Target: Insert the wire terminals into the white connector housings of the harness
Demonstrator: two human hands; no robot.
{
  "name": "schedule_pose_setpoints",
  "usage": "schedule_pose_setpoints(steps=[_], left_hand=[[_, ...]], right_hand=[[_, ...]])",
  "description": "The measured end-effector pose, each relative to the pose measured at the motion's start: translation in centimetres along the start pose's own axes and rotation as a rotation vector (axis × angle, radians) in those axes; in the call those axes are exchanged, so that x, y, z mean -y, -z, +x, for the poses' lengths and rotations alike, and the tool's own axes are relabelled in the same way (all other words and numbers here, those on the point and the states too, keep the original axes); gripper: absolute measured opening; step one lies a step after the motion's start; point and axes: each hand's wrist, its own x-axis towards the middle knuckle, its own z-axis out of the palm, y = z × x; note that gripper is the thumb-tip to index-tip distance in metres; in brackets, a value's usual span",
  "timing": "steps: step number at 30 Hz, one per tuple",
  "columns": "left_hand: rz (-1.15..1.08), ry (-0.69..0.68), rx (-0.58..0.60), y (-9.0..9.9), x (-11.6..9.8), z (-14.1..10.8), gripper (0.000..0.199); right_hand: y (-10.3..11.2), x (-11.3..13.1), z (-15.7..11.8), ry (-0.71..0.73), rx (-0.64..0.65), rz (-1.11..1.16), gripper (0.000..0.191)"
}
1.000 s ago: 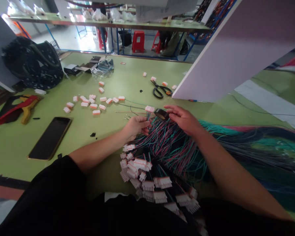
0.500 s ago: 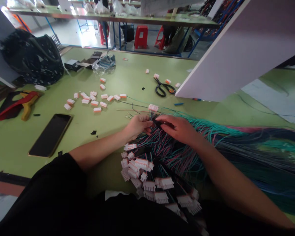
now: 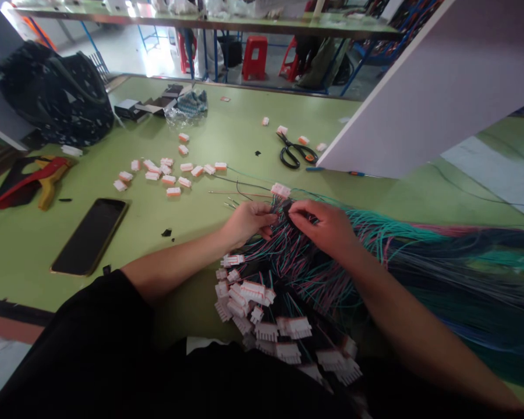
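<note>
A white connector (image 3: 280,190) with wires running down from it stands just beyond my hands. My left hand (image 3: 251,222) is closed on the thin wires below this connector. Pinched in my right hand (image 3: 317,221) is a small piece of black tape (image 3: 287,210), close beside those wires. Under both hands spreads a big bundle of teal, pink and dark wires (image 3: 367,227) that runs off to the right. Several white connectors (image 3: 251,291) on wire ends are heaped nearest my body.
Loose white and orange connectors (image 3: 166,179) lie left of centre. Black scissors (image 3: 294,152) rest near a white panel (image 3: 419,99). A phone (image 3: 89,235), a red and yellow tool (image 3: 39,181) and a dark bag (image 3: 61,96) are at the left.
My right hand has moved slightly right with the black tape, away from my left hand. The connector beyond my hands has shifted slightly right. The camera view has tilted a little.
</note>
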Motion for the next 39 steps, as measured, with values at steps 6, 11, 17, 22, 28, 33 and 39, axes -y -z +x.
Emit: schedule_pose_setpoints(steps=[6,11,17,22,28,33,39], left_hand=[[0.069,0.017,-0.037,-0.3,-0.5,-0.3,0.021],[0.162,0.017,-0.054,-0.5,-0.8,-0.6,0.023],[0.121,-0.003,-0.059,-0.5,-0.6,-0.6,0.013],[0.128,-0.035,-0.017,-0.5,-0.3,-0.4,0.020],[0.119,-0.035,-0.032,-0.4,-0.3,-0.4,0.022],[0.139,-0.052,-0.068,-0.5,-0.3,-0.4,0.020],[0.220,-0.119,-0.030,-0.5,0.0,-0.3,0.017]], right_hand=[[0.3,-0.1,0.0,-0.037,0.011,0.080,0.010],[0.4,-0.6,0.0,-0.049,0.016,0.137,0.006],[-0.6,-1.2,0.3,0.037,-0.054,0.114,0.008],[-1.0,-0.9,0.7,0.127,-0.049,0.109,0.010],[-0.9,-0.1,0.7,0.172,-0.030,0.085,0.010],[-1.4,0.9,0.8,0.123,-0.009,0.048,0.010],[-2.1,1.4,0.6,0.005,-0.004,-0.076,0.011]])
